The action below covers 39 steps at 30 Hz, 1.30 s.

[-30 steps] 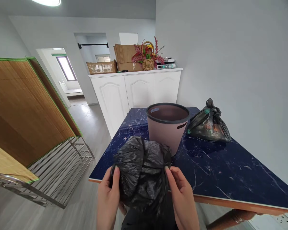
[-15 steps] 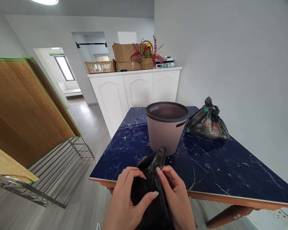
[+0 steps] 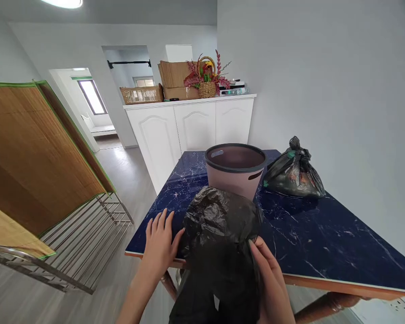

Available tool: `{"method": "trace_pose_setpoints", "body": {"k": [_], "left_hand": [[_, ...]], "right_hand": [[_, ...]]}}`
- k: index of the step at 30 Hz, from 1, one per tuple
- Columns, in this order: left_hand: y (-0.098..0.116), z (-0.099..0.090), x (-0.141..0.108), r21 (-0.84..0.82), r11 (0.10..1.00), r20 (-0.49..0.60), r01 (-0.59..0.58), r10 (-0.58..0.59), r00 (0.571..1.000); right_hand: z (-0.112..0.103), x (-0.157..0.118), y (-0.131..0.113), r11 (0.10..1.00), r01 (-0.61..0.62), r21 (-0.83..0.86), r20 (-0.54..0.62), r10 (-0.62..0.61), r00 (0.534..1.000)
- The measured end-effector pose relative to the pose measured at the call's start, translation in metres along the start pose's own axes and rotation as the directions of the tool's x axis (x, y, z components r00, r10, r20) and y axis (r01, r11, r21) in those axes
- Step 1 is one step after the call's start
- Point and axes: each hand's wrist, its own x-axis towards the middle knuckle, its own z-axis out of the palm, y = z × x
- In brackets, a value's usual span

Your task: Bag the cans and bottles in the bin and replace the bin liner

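A black plastic garbage bag hangs spread out over the near edge of the table, its upper part in front of the bin. My right hand pinches the bag's right side between thumb and fingers. At the bag's left side, my left hand has its fingers spread over the tabletop, the thumb beside the bag; whether the thumb touches the plastic I cannot tell. Behind the bag stands an upright mauve trash bin with a dark rim and handle slots, its lower part hidden.
A tied, filled black garbage bag sits at the right on the blue marbled table. Beyond is a white cabinet bearing cardboard boxes and a flower basket. A metal rack with bamboo mats stands left.
The bunched bag has been opened out into a wide sheet that covers the bin's lower front. My left hand has let go and moved left; my right hand has shifted slightly right with the bag.
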Motion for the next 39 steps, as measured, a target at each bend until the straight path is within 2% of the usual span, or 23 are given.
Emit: {"method": "trace_pose_setpoints", "body": {"k": [2, 4, 6, 8, 11, 13, 15, 17, 19, 22, 25, 29, 34, 37, 39], "left_hand": [[0.009, -0.002, 0.008, -0.228, 0.973, 0.022, 0.029, -0.025, 0.999], [0.026, -0.010, 0.011, -0.416, 0.906, 0.049, 0.073, -0.058, 0.997], [0.047, -0.025, 0.008, -0.514, 0.856, 0.006, 0.059, -0.065, 0.998], [0.071, -0.046, -0.001, -0.581, 0.814, -0.029, -0.018, 0.001, 1.000], [0.103, -0.078, -0.015, -0.614, 0.774, 0.055, -0.155, 0.237, 0.970], [0.117, -0.093, -0.021, -0.549, 0.806, 0.100, -0.221, 0.325, 0.940], [0.123, -0.100, -0.024, -0.494, 0.831, 0.141, -0.256, 0.367, 0.920], [0.123, -0.102, -0.024, -0.517, 0.822, 0.179, -0.240, 0.378, 0.908], [0.118, -0.103, -0.023, -0.587, 0.793, 0.205, -0.163, 0.340, 0.918], [0.109, -0.104, -0.021, -0.660, 0.752, 0.216, 0.000, 0.189, 0.958], [0.099, -0.107, -0.018, -0.711, 0.692, 0.230, 0.130, 0.054, 0.972], [0.081, -0.110, -0.012, -0.767, 0.629, 0.092, 0.130, -0.094, 0.991], [0.066, -0.112, -0.004, -0.882, 0.449, -0.002, 0.141, -0.304, 0.953], [0.066, -0.115, -0.004, -0.897, 0.428, -0.030, 0.111, -0.309, 0.951], [0.066, -0.117, -0.006, -0.874, 0.476, -0.056, 0.094, -0.291, 0.955]], "right_hand": [[-0.002, 0.002, 0.003, 1.000, 0.015, 0.013, -0.016, -0.014, 1.000], [-0.004, 0.003, 0.006, 1.000, 0.026, 0.012, -0.012, -0.026, 1.000], [-0.005, 0.004, 0.006, 1.000, 0.016, -0.007, 0.020, -0.015, 1.000], [-0.004, 0.003, 0.006, 0.998, 0.012, -0.064, 0.080, -0.007, 0.997], [-0.001, 0.000, 0.005, 0.979, 0.080, -0.187, 0.164, -0.049, 0.985], [0.002, -0.002, 0.003, 0.957, 0.136, -0.256, 0.233, -0.076, 0.970], [0.005, -0.004, 0.002, 0.941, 0.176, -0.289, 0.282, -0.092, 0.955], [0.008, -0.006, 0.002, 0.940, 0.187, -0.286, 0.269, -0.109, 0.957], [0.008, -0.006, 0.002, 0.950, 0.161, -0.267, 0.197, -0.110, 0.974], [0.005, -0.002, 0.001, 0.963, 0.105, -0.248, 0.097, -0.084, 0.992], [0.000, 0.003, -0.002, 0.973, 0.075, -0.216, 0.048, -0.067, 0.997], [-0.007, 0.007, -0.010, 0.976, 0.035, -0.215, -0.024, -0.041, 0.999], [-0.009, 0.004, -0.016, 0.918, 0.101, -0.383, -0.011, -0.113, 0.993], [-0.005, 0.000, -0.017, 0.874, 0.115, -0.471, -0.061, -0.162, 0.985], [-0.002, -0.005, -0.019, 0.845, 0.162, -0.510, -0.088, -0.239, 0.967]]}}
